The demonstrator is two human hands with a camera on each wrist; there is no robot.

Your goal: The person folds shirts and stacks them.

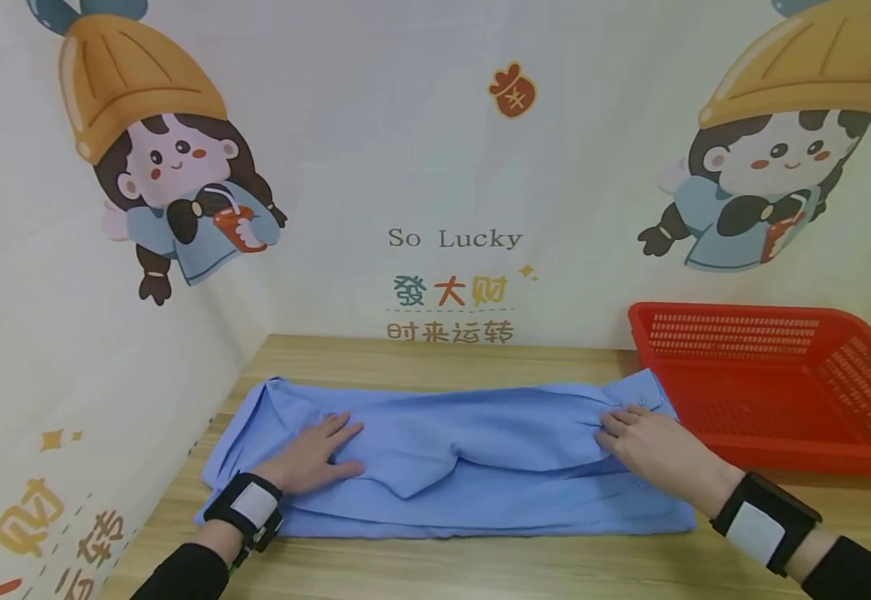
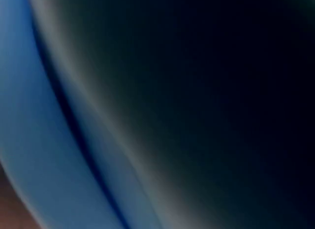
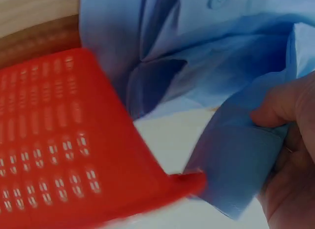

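Observation:
A light blue shirt (image 1: 420, 517) lies folded in a long, creased strip across the wooden table, with small buttons at its right end. My left hand (image 1: 313, 458) rests on the left part of the shirt, fingers spread and thumb apart. At the right end, my right hand (image 1: 653, 450) grips a fold of the upper layer, and creases run out from its fingertips. The right wrist view shows that hand (image 3: 295, 106) holding a raised blue flap (image 3: 236, 150) beside a button (image 3: 217, 0). Dark blur and a strip of blue cloth (image 2: 59, 165) fill the left wrist view.
A red plastic basket (image 1: 750, 454) with slotted walls stands at the right, against the shirt's right end. Behind the wooden table (image 1: 435, 575) hangs a printed cloth backdrop (image 1: 375, 150), which also runs along the left side.

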